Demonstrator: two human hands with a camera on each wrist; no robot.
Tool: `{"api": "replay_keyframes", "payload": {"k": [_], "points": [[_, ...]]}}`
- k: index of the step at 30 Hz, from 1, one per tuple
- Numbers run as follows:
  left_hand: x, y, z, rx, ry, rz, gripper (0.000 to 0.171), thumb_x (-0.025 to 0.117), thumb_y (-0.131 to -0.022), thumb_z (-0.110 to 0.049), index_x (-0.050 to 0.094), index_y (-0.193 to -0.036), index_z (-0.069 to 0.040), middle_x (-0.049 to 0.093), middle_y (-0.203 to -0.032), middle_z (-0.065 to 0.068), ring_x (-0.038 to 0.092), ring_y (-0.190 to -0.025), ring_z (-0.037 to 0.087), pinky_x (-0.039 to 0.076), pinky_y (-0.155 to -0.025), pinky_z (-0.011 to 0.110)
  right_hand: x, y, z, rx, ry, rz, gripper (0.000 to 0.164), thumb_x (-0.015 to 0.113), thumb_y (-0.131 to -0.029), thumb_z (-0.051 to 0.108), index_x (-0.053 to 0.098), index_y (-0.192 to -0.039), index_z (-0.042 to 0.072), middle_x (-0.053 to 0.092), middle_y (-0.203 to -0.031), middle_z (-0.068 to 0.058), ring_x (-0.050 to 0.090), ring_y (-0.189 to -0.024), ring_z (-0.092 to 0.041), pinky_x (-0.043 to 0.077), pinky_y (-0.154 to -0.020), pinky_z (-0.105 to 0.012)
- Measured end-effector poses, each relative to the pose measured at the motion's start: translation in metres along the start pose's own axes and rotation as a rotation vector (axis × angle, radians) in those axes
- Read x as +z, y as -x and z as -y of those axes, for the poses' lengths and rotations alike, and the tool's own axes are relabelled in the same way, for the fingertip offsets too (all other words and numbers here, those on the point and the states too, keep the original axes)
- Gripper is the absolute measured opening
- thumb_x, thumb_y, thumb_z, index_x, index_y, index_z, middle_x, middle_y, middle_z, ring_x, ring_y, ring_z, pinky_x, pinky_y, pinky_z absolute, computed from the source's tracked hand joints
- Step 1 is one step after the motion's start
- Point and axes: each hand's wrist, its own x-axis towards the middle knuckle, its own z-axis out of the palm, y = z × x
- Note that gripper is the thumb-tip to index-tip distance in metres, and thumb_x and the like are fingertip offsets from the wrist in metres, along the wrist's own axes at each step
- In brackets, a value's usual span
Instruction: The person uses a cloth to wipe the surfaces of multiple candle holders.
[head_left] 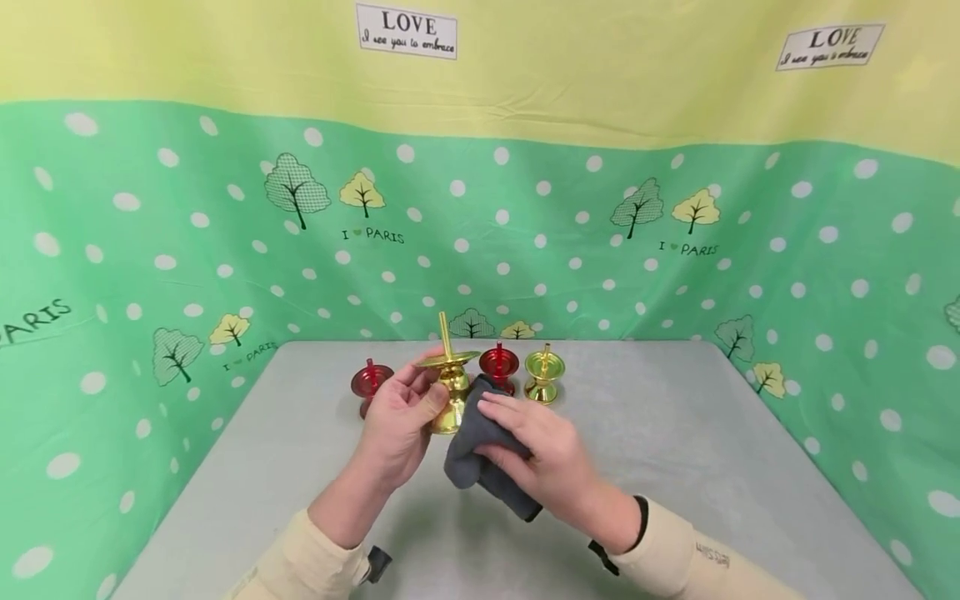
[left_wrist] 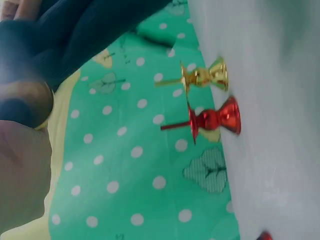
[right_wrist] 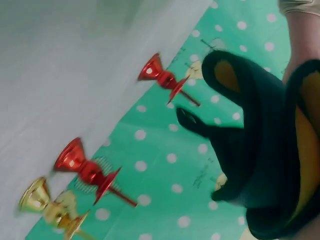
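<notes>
A shiny gold candle holder (head_left: 452, 392) with a tall spike and a wide drip dish is gripped by my left hand (head_left: 397, 421) above the table, thumb across its stem. My right hand (head_left: 551, 454) holds a bunched dark grey cloth (head_left: 480, 446), its edge up against the right side of the gold holder. In the right wrist view the folded cloth (right_wrist: 260, 135) shows its brownish inner side. My left hand (left_wrist: 22, 175) appears only in part in the left wrist view, where the dark cloth (left_wrist: 90, 35) crosses the upper corner.
Behind my hands stand a red candle holder (head_left: 498, 367) and another gold candle holder (head_left: 545, 375), side by side. A second red candle holder (head_left: 370, 383) is at the left, partly behind my left hand. The grey table (head_left: 675, 483) meets a green dotted curtain (head_left: 525, 250).
</notes>
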Motion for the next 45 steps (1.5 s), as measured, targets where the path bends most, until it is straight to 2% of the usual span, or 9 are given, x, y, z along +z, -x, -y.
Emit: {"api": "replay_keyframes", "payload": {"k": [3, 6, 8, 11, 16, 20, 28, 38, 45], "points": [[-0.008, -0.005, -0.006, 0.035, 0.007, -0.071, 0.032, 0.063, -0.106, -0.011, 0.057, -0.137, -0.013, 0.072, -0.125, -0.002, 0.076, -0.114, 0.016, 0.061, -0.1, 0.03, -0.009, 0.008, -0.006, 0.144, -0.057, 0.188, 0.042, 0.089, -0.089, 0.017, 0.075, -0.128, 0.009, 0.081, -0.12, -0.007, 0.079, -0.106, -0.02, 0.064, -0.09, -0.033], [-0.02, -0.009, -0.012, 0.001, -0.013, -0.164, 0.029, 0.06, -0.108, -0.009, 0.053, -0.136, -0.011, 0.072, -0.126, -0.003, 0.075, -0.116, 0.014, 0.06, -0.1, 0.027, -0.022, 0.02, -0.015, 0.284, -0.093, 0.375, 0.037, 0.087, -0.09, 0.017, 0.077, -0.126, 0.012, 0.082, -0.118, -0.004, 0.079, -0.107, -0.018, 0.065, -0.089, -0.035], [-0.028, -0.011, -0.013, -0.035, -0.051, -0.212, 0.033, 0.062, -0.106, -0.001, 0.05, -0.135, -0.011, 0.073, -0.123, -0.005, 0.074, -0.116, 0.011, 0.06, -0.1, 0.024, -0.03, 0.028, -0.02, 0.359, -0.092, 0.427, 0.035, 0.085, -0.093, 0.02, 0.077, -0.127, 0.014, 0.081, -0.12, -0.004, 0.079, -0.109, -0.019, 0.065, -0.09, -0.037], [-0.037, -0.016, -0.006, -0.087, -0.185, -0.27, 0.05, 0.07, -0.098, 0.008, 0.045, -0.138, -0.007, 0.072, -0.13, -0.001, 0.071, -0.121, 0.014, 0.058, -0.102, 0.024, -0.041, 0.034, -0.028, 0.447, -0.082, 0.42, 0.037, 0.085, -0.093, 0.021, 0.076, -0.129, 0.016, 0.081, -0.122, -0.006, 0.079, -0.11, -0.02, 0.065, -0.089, -0.037], [-0.042, -0.03, 0.017, -0.178, -0.467, -0.341, 0.077, 0.081, -0.086, 0.01, 0.039, -0.149, 0.0, 0.06, -0.151, 0.018, 0.058, -0.143, 0.03, 0.051, -0.116, 0.04, -0.057, 0.038, -0.036, 0.524, -0.056, 0.401, 0.041, 0.087, -0.091, 0.021, 0.076, -0.131, 0.021, 0.08, -0.124, -0.004, 0.078, -0.11, -0.018, 0.063, -0.086, -0.032], [-0.044, -0.049, 0.039, -0.192, -0.587, -0.353, 0.08, 0.083, -0.084, 0.009, 0.04, -0.15, 0.0, 0.059, -0.151, 0.022, 0.056, -0.145, 0.037, 0.048, -0.12, 0.051, -0.067, 0.042, -0.041, 0.542, -0.044, 0.381, 0.04, 0.086, -0.092, 0.024, 0.076, -0.131, 0.023, 0.08, -0.124, -0.003, 0.078, -0.108, -0.019, 0.063, -0.085, -0.031], [-0.057, -0.083, 0.079, -0.176, -0.864, -0.414, 0.079, 0.088, -0.084, -0.002, 0.043, -0.148, -0.001, 0.062, -0.14, 0.023, 0.063, -0.135, 0.04, 0.05, -0.117, 0.056, -0.077, 0.048, -0.047, 0.639, -0.066, 0.339, 0.038, 0.085, -0.094, 0.026, 0.076, -0.13, 0.022, 0.08, -0.122, -0.004, 0.078, -0.099, -0.014, 0.061, -0.074, -0.025], [-0.066, -0.111, 0.107, -0.211, -0.886, -0.513, 0.074, 0.089, -0.08, 0.001, 0.046, -0.14, -0.002, 0.062, -0.134, 0.024, 0.062, -0.132, 0.043, 0.051, -0.116, 0.055, -0.078, 0.047, -0.049, 0.643, -0.065, 0.326, 0.037, 0.085, -0.094, 0.028, 0.076, -0.129, 0.022, 0.081, -0.12, -0.004, 0.079, -0.099, -0.014, 0.061, -0.073, -0.025], [-0.073, -0.125, 0.119, -0.143, -0.953, -0.469, 0.081, 0.089, -0.08, 0.001, 0.051, -0.152, 0.003, 0.062, -0.146, 0.029, 0.06, -0.137, 0.046, 0.048, -0.119, 0.056, -0.073, 0.043, -0.053, 0.62, -0.04, 0.312, 0.038, 0.086, -0.092, 0.027, 0.077, -0.128, 0.023, 0.081, -0.119, -0.002, 0.078, -0.1, -0.013, 0.062, -0.074, -0.025]]}}
